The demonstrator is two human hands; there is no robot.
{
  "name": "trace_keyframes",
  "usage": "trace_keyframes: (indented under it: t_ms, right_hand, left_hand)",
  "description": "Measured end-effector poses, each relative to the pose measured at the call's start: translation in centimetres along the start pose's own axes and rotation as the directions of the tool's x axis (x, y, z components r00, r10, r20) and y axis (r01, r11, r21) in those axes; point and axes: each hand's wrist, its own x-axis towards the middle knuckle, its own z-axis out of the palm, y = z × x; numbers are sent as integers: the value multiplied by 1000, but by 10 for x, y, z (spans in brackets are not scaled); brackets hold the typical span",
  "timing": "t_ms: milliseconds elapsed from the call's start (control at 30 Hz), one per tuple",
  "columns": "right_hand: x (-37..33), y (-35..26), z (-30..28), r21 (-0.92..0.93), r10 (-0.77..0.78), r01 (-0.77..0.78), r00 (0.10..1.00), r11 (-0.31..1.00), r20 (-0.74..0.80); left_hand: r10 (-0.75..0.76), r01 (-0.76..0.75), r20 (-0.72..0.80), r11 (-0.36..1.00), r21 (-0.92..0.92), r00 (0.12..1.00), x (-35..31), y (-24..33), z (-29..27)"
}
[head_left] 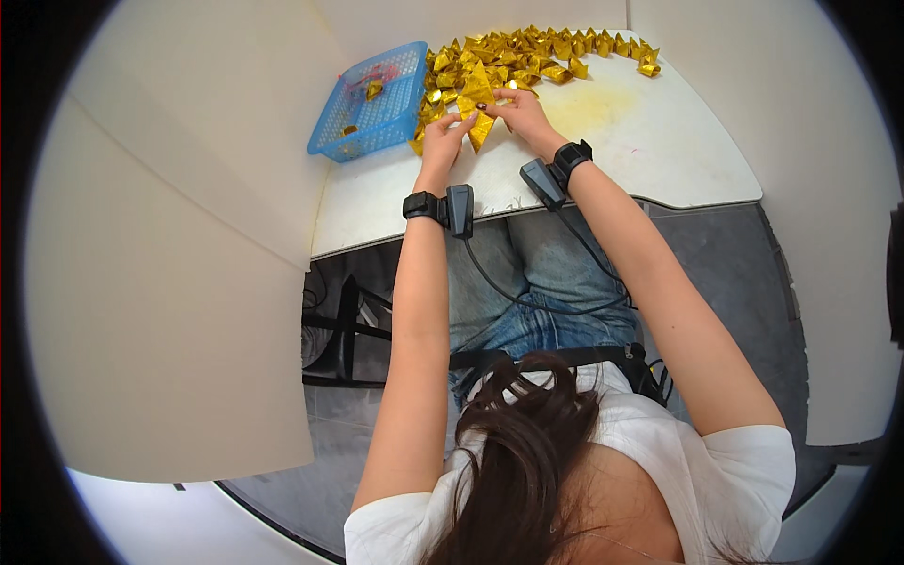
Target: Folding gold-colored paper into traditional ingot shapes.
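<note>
A piece of shiny gold foil paper (479, 131), folded into a long shape with pointed ends, is held between my two hands above the table. My left hand (444, 139) pinches its left side near the middle. On the opposite side, the fingers of my right hand (524, 115) are closed on the same paper. Small and partly covered by fingers, a dark spot shows at its middle; I cannot make out what it is. Just beyond my hands lies a pile of folded gold paper ingots (537, 58), spreading along the table's far edge.
A blue perforated plastic basket (330, 141) stands at the table's left, with a few gold pieces and something reddish inside. The white table (678, 141) has a yellowish stain right of my hands. Pale panels rise on both sides. Cables run from the wrist-strapped grey boxes (460, 211) across my lap.
</note>
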Motion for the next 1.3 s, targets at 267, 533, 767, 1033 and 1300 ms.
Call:
trace_keyframes:
  t_ms: [267,533,767,1033,1300]
  right_hand:
    - [-2,-7,-1,170,-17,4,997,985,79]
    - [-6,-13,-2,204,29,-59,989,977,144]
    - [-11,-24,-3,333,88,-138,983,933,161]
    - [-2,-5,-4,137,-12,-7,990,991,138]
    - [-2,-2,0,75,-36,23,983,997,178]
  left_hand:
    - [9,-24,-44,941,-338,999,-2,5,1]
    - [-56,7,-109,914,-407,992,-6,10,3]
    - [28,-79,-144,929,-362,989,3,-8,-2]
    - [81,-131,-153,923,-360,985,0,0,4]
    - [14,-85,-201,935,-345,979,-5,0,4]
